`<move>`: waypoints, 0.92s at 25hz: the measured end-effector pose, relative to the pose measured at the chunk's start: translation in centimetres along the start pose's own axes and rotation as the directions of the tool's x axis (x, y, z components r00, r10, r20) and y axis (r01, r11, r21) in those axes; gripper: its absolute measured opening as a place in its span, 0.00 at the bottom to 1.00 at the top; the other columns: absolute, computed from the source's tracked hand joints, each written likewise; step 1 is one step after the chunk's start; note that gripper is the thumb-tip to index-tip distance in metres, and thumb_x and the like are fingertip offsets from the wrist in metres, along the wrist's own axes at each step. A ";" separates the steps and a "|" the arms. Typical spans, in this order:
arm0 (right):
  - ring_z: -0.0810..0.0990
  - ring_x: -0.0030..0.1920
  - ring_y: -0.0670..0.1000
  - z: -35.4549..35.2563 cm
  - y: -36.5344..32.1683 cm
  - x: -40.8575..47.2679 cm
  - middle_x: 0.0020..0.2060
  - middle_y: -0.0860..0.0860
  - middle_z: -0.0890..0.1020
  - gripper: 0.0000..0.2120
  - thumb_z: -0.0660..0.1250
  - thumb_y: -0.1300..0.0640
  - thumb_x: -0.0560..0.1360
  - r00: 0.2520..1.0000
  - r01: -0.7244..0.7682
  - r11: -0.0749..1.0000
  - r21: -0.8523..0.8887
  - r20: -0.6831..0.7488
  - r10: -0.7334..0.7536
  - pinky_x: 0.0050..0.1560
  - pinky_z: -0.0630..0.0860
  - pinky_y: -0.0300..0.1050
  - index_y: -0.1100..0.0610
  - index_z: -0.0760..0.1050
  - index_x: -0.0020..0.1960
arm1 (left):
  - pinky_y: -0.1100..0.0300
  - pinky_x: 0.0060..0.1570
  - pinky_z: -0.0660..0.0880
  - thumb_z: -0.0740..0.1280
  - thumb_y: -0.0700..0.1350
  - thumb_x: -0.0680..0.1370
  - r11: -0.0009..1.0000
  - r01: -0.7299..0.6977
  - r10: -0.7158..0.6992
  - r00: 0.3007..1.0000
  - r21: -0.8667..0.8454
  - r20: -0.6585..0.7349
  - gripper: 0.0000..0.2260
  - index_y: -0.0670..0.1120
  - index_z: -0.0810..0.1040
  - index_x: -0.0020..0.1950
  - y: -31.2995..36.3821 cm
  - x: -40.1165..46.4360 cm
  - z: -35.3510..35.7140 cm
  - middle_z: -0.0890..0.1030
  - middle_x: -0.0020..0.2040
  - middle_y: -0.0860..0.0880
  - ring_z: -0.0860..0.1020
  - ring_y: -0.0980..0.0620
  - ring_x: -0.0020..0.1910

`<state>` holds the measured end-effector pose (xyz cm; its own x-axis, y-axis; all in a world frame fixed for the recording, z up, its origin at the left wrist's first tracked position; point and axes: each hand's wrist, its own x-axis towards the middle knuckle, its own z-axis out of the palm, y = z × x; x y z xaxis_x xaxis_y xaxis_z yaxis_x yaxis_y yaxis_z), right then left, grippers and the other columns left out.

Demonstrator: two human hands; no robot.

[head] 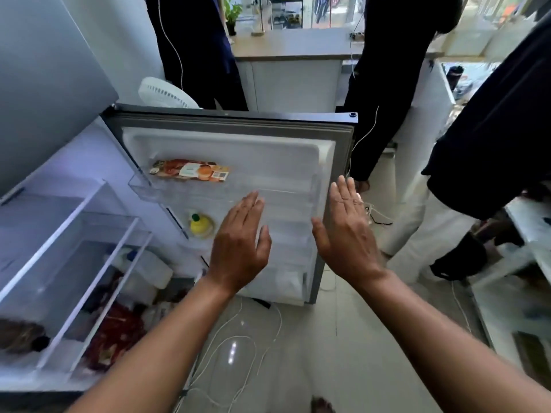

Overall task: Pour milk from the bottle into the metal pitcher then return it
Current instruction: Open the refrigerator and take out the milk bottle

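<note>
A white milk bottle with a blue cap [140, 260] lies on a lower shelf inside the open fridge [68, 234], at the left. My left hand [241, 245] is held out flat with straight fingers in front of the inside of the fridge door [232, 144], holding nothing. My right hand [346, 234] is also flat and empty, near the door's outer edge. The two palms face each other, apart. No metal pitcher is in view.
The door shelves hold an orange food pack [190, 171] and a yellow lemon-shaped bottle [200, 225]. Red packages [116, 332] lie low in the fridge. Three people stand behind and to the right of the door. White cables [238, 353] trail on the tiled floor.
</note>
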<state>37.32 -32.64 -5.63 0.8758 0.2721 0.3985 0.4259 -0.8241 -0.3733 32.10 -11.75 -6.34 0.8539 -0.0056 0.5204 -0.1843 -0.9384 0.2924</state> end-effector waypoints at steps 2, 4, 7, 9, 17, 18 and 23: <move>0.56 0.81 0.63 1.4 1.3 -2.0 0.79 0.66 0.60 0.33 0.63 0.52 0.80 0.998 -0.045 0.999 0.013 0.049 0.045 0.81 0.56 0.58 0.69 0.60 0.79 | 0.51 0.72 0.70 0.69 0.38 0.77 0.999 0.014 -0.014 1.000 -0.033 0.009 0.22 0.37 0.76 0.71 0.1 -3.2 1.4 0.78 0.71 0.38 0.76 0.40 0.70; 0.58 0.81 0.65 3.2 2.7 -3.8 0.78 0.67 0.62 0.33 0.62 0.52 0.80 0.992 -0.067 0.998 0.020 0.108 0.065 0.79 0.60 0.61 0.70 0.62 0.78 | 0.51 0.68 0.73 0.69 0.37 0.76 0.997 0.052 -0.048 0.997 -0.052 0.067 0.21 0.36 0.78 0.69 -0.2 -5.9 3.4 0.81 0.67 0.38 0.79 0.40 0.65; 0.59 0.80 0.65 6.1 4.3 -6.1 0.78 0.67 0.62 0.32 0.65 0.53 0.80 0.971 -0.092 0.996 0.016 0.225 0.087 0.79 0.61 0.62 0.70 0.63 0.78 | 0.52 0.65 0.71 0.65 0.40 0.76 0.988 0.153 -0.146 0.967 -0.022 0.209 0.20 0.37 0.79 0.67 -0.7 -8.4 6.4 0.82 0.64 0.39 0.80 0.40 0.62; 0.59 0.80 0.66 8.1 5.2 -7.2 0.78 0.67 0.63 0.33 0.66 0.54 0.79 0.950 -0.116 0.993 0.027 0.295 0.103 0.78 0.62 0.62 0.70 0.63 0.78 | 0.49 0.61 0.73 0.64 0.42 0.75 0.975 0.222 -0.218 0.924 0.023 0.314 0.20 0.38 0.79 0.66 -1.0 -9.5 8.2 0.83 0.61 0.39 0.81 0.37 0.59; 0.55 0.82 0.58 16.5 7.7 -9.6 0.82 0.61 0.58 0.32 0.60 0.50 0.84 0.813 -0.313 0.947 0.069 0.535 0.230 0.81 0.55 0.50 0.64 0.56 0.81 | 0.51 0.71 0.68 0.66 0.42 0.81 0.803 0.595 -0.500 0.645 0.030 0.578 0.24 0.39 0.70 0.77 -2.9 -12.9 16.4 0.74 0.74 0.38 0.73 0.40 0.73; 0.54 0.83 0.57 17.6 8.1 -9.6 0.82 0.60 0.57 0.32 0.59 0.50 0.84 0.788 -0.343 0.937 0.064 0.562 0.250 0.80 0.55 0.50 0.64 0.55 0.81 | 0.52 0.73 0.67 0.66 0.43 0.81 0.779 0.627 -0.518 0.618 0.027 0.592 0.24 0.39 0.70 0.77 -3.3 -12.9 17.3 0.73 0.75 0.39 0.72 0.40 0.74; 0.70 0.74 0.63 23.4 9.9 -10.2 0.74 0.62 0.71 0.27 0.62 0.51 0.82 0.722 -0.399 0.917 0.012 0.621 0.306 0.71 0.69 0.55 0.64 0.64 0.76 | 0.53 0.75 0.67 0.66 0.46 0.82 0.651 0.759 -0.610 0.501 0.028 0.614 0.24 0.40 0.70 0.77 -5.8 -13.7 23.4 0.74 0.75 0.41 0.74 0.43 0.73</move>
<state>37.89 -31.96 -32.97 0.9034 0.2525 -0.3466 0.0437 -0.8583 -0.5113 32.86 -14.31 -33.94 0.8389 0.3579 -0.4101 0.5416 -0.6245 0.5628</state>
